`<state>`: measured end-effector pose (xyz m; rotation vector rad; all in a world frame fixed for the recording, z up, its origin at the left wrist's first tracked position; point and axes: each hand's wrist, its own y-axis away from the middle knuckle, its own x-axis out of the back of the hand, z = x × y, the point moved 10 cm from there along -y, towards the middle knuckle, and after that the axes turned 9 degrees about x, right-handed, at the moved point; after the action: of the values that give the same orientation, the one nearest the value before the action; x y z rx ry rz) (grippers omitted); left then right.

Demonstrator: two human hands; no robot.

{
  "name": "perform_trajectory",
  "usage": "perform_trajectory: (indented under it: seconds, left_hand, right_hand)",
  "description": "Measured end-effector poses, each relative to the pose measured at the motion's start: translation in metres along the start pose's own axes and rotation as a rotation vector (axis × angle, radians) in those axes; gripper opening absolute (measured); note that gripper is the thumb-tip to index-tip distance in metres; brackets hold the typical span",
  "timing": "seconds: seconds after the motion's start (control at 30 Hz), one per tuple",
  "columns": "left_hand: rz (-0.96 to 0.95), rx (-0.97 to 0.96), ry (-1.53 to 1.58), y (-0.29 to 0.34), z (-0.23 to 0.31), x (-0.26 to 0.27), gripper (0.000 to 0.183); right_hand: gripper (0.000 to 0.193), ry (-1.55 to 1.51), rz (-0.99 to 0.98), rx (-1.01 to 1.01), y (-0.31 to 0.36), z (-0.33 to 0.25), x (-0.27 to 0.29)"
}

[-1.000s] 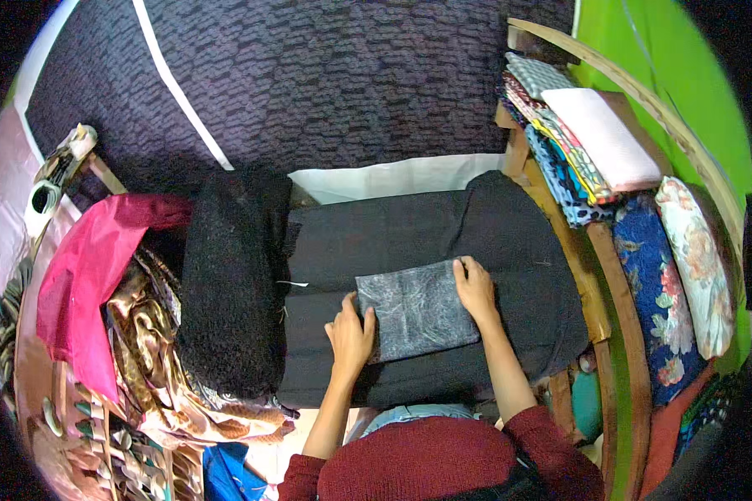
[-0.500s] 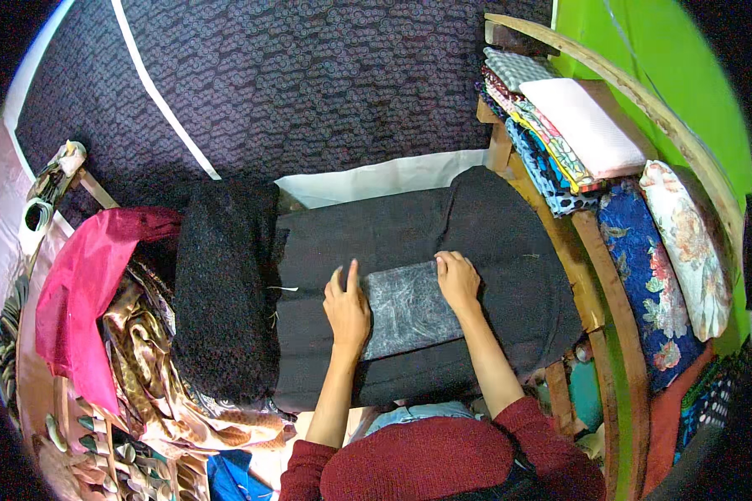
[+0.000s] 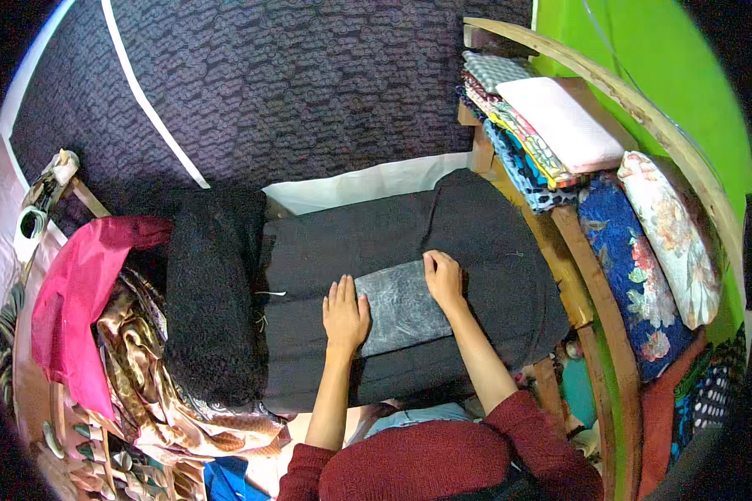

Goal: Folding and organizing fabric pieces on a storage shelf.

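Observation:
A grey rectangular piece (image 3: 403,309) with pale swirling streaks lies on black cloth (image 3: 334,242) spread over the surface before me; whether it is fabric or film I cannot tell. My left hand (image 3: 345,317) rests palm down at its left edge, fingers stretched out and close together. At its upper right corner, my right hand (image 3: 444,279) has its fingers curled and pressed together, hiding whatever is between them. A short white thread (image 3: 271,293) lies on the cloth left of my left hand.
A fluffy black fabric (image 3: 213,292) drapes over the left side, beside pink cloth (image 3: 75,292) and shiny gold patterned cloth (image 3: 134,334). On the right, a wooden frame (image 3: 610,301) borders folded fabrics (image 3: 560,125) and a blue floral cloth (image 3: 631,275). Shoes (image 3: 100,459) fill the lower left.
My left hand has flattened, its fingers coming together from a spread pose. The right hand stays at the upper right corner. The whole view has shifted slightly.

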<state>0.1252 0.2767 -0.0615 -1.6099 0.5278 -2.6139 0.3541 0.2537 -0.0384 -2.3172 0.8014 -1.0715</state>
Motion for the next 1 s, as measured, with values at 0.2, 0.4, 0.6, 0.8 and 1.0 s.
perform_trajectory:
  seconds: [0.2,0.4,0.6,0.8,1.0]
  left_hand:
    - [0.02,-0.014,-0.006,0.003,-0.001,0.001,0.049]
    - [0.042,-0.04,-0.007,0.005,0.003,0.004,0.048]
    - [0.013,-0.019,0.037,0.002,-0.001,0.004,0.046]
    - [-0.015,0.015,0.325,-0.002,-0.019,0.01,0.044]
    - [-0.032,0.152,0.382,0.012,-0.047,0.048,0.046]
  right_hand:
    - [0.026,-0.078,0.045,-0.179,0.011,0.008,0.024]
    - [0.042,-0.218,-0.144,-0.331,0.021,0.021,0.001]
    - [0.026,-0.317,-0.077,-0.352,0.023,0.01,0.004]
    - [0.021,-0.12,0.032,-0.009,0.023,-0.014,0.017]
    - [0.03,0.004,-0.011,-0.202,0.05,-0.008,0.047]
